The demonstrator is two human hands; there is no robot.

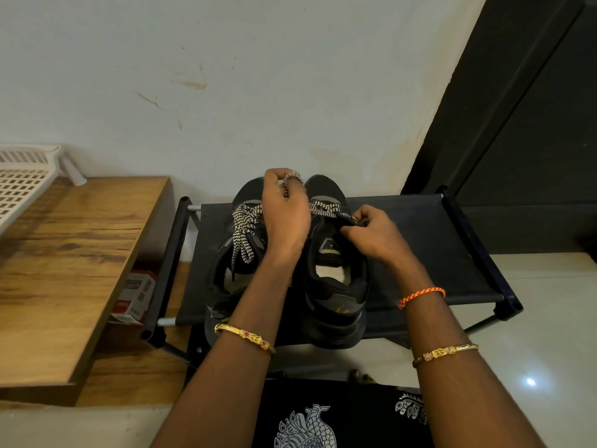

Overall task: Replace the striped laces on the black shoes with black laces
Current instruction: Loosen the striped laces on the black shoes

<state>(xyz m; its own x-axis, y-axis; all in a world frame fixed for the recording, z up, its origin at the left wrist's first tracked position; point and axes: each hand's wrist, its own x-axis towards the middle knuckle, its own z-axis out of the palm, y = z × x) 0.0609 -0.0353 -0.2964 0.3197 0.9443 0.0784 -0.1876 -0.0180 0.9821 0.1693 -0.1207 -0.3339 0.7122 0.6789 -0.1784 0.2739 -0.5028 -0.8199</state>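
Two black shoes (284,270) side by side on top shelf of a black fabric rack (429,247), toes toward the wall at 12 o'clock, heels at 6. Shoe at 9 o'clock side carries its striped lace (244,234), loose ends trailing down over the tongue. Shoe at 3 o'clock side shows striped lacing (326,208) only across the upper eyelets near the toe.

Left hand (286,215) lies between the shoes, fingers curled closed, pinching a striped lace end (287,185) raised above the toes. Right hand (376,236) at 3 o'clock of the right-side shoe, fingertips pinched tight on the dark collar edge by the eyelets; exact hold cannot be told. No black laces identifiable.

Wooden table (64,260) at 9 o'clock, white plastic basket (22,179) on it.
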